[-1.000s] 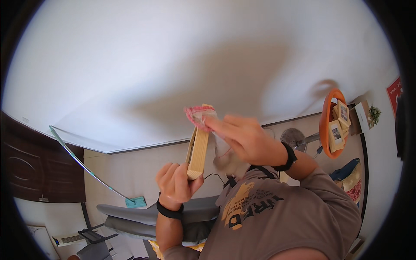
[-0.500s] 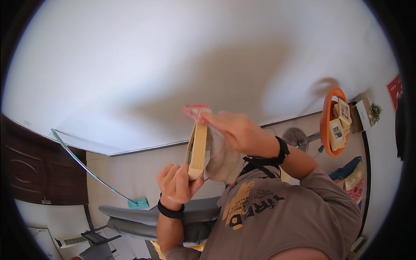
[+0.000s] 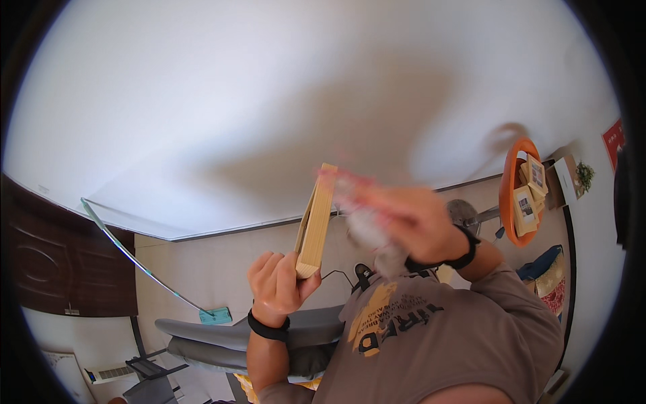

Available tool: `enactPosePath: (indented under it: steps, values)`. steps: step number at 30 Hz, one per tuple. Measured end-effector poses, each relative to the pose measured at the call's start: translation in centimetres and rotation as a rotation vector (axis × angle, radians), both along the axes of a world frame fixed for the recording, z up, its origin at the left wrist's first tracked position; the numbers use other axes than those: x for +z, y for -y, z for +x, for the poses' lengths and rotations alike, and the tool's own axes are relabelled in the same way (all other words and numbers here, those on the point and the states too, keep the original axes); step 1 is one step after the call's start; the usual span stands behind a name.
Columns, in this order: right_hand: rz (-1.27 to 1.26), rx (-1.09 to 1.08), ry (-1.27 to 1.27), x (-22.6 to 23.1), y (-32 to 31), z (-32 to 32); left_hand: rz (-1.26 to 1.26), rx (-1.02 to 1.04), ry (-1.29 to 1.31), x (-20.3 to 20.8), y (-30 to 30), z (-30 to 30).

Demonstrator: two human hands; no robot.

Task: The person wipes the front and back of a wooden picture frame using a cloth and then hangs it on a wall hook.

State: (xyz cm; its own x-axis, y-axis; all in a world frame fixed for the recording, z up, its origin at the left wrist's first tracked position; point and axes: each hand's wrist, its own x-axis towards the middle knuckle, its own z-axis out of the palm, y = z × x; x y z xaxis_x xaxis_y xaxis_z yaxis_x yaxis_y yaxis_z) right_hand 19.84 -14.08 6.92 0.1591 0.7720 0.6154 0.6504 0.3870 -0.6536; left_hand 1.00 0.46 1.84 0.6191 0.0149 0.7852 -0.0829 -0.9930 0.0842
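A pale wooden picture frame (image 3: 317, 225) is held up edge-on, with its thin back flap or stand angled out on the left side. My left hand (image 3: 277, 286) grips its lower end, fingers wrapped round the corner. My right hand (image 3: 410, 219) is closed on a whitish cloth with a pink edge (image 3: 367, 229), smeared by motion. The cloth's pink edge reaches the upper end of the frame, and the rest hangs below my right hand. The frame's picture side is turned away.
An orange tray-like holder (image 3: 509, 195) at the right bears several small picture frames (image 3: 525, 210). A teal flat mop (image 3: 215, 315) leans against the white wall (image 3: 269, 81) at left. A grey padded seat (image 3: 208, 334) lies below, near a dark wooden door (image 3: 60, 262).
My right hand and the cloth have moved right, off the frame's top end toward its side. The frame has tilted slightly to the right; my left hand keeps its grip.
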Motion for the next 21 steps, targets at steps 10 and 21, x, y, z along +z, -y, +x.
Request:
enactPosePath:
  steps: [10,21]
  values:
    - [0.037,0.184,-0.046,-2.1,-1.9,-3.9,-0.046,0.006,-0.053,-0.2,-0.4,0.2]
    - [0.048,0.254,0.076,-2.2,-1.7,-2.3,-0.04,-0.022,-0.043,0.4,0.0,0.3]
